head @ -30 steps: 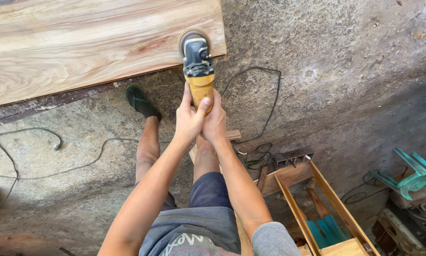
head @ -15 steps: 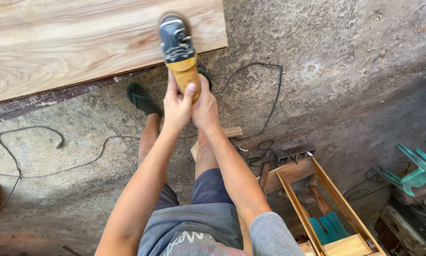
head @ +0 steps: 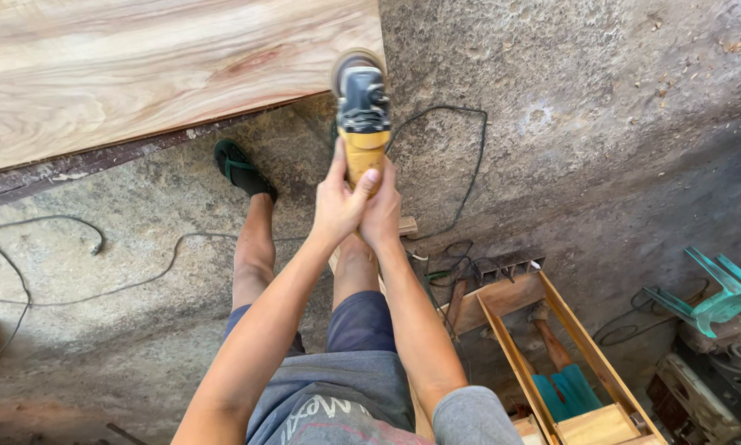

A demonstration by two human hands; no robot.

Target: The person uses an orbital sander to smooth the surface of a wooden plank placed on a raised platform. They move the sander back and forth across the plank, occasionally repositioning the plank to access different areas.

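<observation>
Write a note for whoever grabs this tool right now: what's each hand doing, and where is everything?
Left hand and right hand both grip the yellow handle of the sander. Its head sits at the right end of the plank's near edge. The cord loops on the floor beside it. The plank looks smooth here; how much is done or left, I can't tell. Keep both hands on it.
</observation>
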